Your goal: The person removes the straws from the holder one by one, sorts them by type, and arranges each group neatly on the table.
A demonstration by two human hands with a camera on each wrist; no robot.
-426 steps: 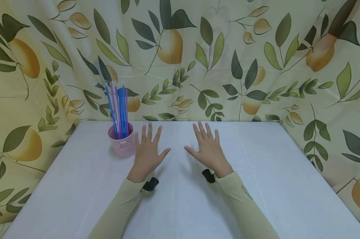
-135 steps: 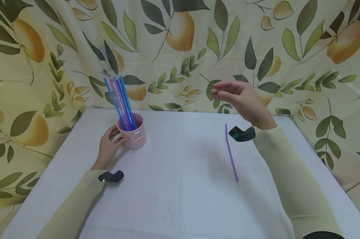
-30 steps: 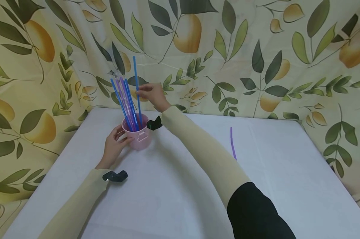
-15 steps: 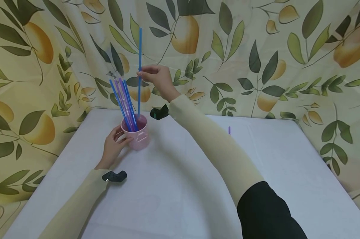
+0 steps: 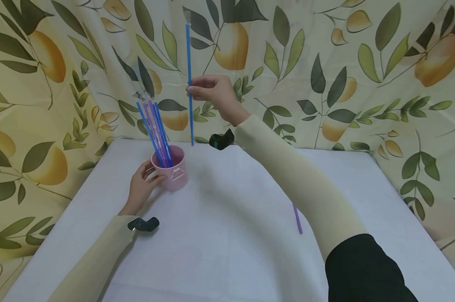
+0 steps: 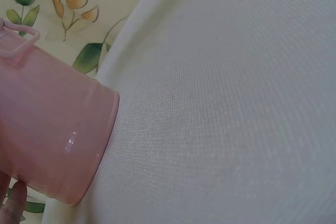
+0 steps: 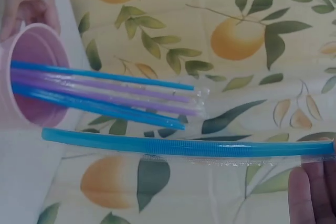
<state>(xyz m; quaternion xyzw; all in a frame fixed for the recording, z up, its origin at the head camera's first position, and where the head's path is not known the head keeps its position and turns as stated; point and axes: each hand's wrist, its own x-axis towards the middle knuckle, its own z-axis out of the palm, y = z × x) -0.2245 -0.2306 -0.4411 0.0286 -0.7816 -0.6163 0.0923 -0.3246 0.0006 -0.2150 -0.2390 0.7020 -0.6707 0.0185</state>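
The blue straw [image 5: 188, 54] is hanging nearly upright in the air, just beside the bucket [image 5: 176, 180], its lower end showing apart from the rim. The right hand [image 5: 218, 94] is holding it, the fingers [image 7: 300, 192] clamped on it in a pinch near mid-length. The straw is probably weighing very little and staying stiff along its plain lengths, the ribbed part [image 7: 199, 147] likely giving first under a bend. A clear wrapper [image 7: 226, 161] is running along it and may be making it slippery; a hard squeeze would be risking a crushed tube. The best hold is lying, in all likelihood, on the plain middle, away from the ribs.

The left hand [image 5: 141, 186] is gripping the bucket, fingers curled against its side. The bucket is standing upright on the bench [image 5: 227, 218], with a bundle [image 5: 155, 128] of blue and purple straws leaning inside; their tips are rising near the blue straw and could be catching its wrapper. The right sleeve [image 5: 299, 178] is hiding the upper part of a purple straw [image 5: 297, 220] lying on the bench. A patterned curtain [image 5: 231, 46] is hanging behind.
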